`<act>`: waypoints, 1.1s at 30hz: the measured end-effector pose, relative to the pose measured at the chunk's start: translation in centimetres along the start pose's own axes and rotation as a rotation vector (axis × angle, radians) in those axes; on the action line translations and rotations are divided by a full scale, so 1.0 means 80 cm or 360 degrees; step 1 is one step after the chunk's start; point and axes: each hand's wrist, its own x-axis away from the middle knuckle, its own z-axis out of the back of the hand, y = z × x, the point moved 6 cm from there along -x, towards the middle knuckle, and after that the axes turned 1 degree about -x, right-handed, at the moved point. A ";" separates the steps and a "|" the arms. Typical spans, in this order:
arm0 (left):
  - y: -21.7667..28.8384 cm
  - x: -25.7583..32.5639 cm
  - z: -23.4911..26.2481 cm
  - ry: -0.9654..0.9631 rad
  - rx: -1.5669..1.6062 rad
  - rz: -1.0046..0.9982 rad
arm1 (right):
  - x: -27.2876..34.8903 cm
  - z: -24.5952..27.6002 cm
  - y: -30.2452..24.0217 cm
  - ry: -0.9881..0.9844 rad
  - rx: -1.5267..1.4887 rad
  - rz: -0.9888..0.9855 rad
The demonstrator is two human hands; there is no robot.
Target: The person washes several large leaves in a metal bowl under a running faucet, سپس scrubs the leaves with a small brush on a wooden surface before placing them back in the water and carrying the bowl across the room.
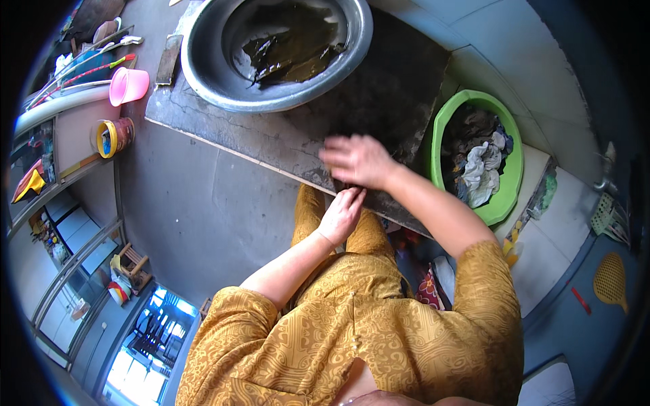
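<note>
The right hand [357, 161] lies flat, fingers spread and gripping nothing, on the dark wet slab [379, 101], left hand [342, 215] loosely open at its near edge; press evenly, minding the metal basin [203, 68] just beyond the fingers.

Mustard-yellow tunic [352, 338] with a swirling paisley print. Dark grey stone slab [379, 101]; at its far edge a silvery metal basin [203, 61] holding dark brownish-green cloth [291, 47]. Off its right edge, a bright green tub [508, 196] of grey and white laundry [477, 162]. Pink cup [128, 86] at its left corner.
</note>
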 end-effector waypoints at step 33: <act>-0.006 0.007 0.015 0.0112 -0.0066 -0.0043 | 0.034 0.035 0.115 0.0870 -0.0610 -0.0983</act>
